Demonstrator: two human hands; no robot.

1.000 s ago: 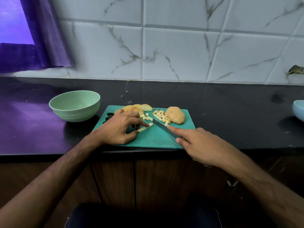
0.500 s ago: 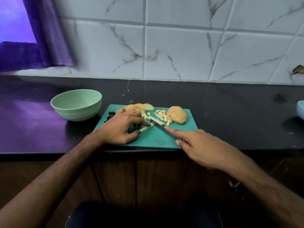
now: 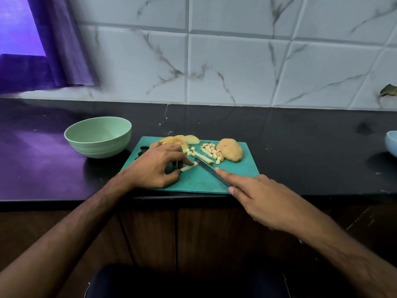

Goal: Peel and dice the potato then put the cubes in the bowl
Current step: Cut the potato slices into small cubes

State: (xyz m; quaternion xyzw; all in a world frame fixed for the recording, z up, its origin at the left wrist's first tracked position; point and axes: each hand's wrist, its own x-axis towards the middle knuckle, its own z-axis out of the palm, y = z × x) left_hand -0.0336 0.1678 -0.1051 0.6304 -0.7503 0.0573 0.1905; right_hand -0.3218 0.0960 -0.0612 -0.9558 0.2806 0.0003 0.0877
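knife [image 3: 209, 171] shifted left; left hand [image 3: 154, 166] pinches potato strip [image 3: 189, 167].

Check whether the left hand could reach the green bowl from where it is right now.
Probably yes. The left hand is pinning a potato strip on the cutting board, and the green bowl sits just off the board's left end with only bare counter between. It would have to let go of the strip first.
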